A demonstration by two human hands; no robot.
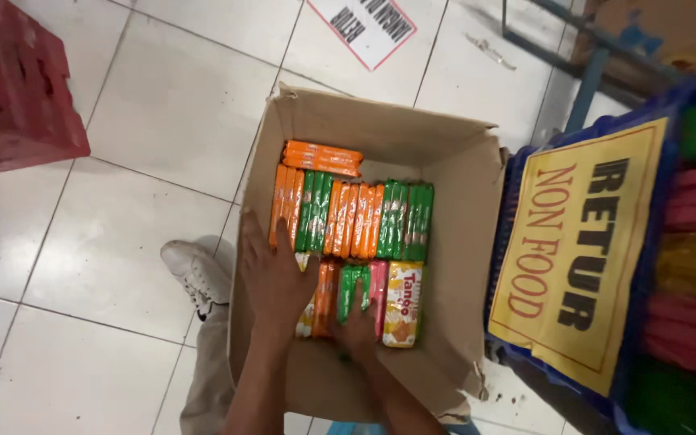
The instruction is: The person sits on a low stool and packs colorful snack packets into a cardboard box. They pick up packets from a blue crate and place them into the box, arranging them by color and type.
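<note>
Seeing left hand pressing flat, open-palmed, on wafer packs; right hand fingers spread on them, gripping nothing. Cardboard box holding orange, green, pink packs standing edgewise.

Orange and green packets — brown cardboard box, red crate, yellow sign

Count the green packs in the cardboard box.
About 7, some possibly hidden: two left of centre and three at the right end of the upper row, two in the lower row by the right hand.
</note>
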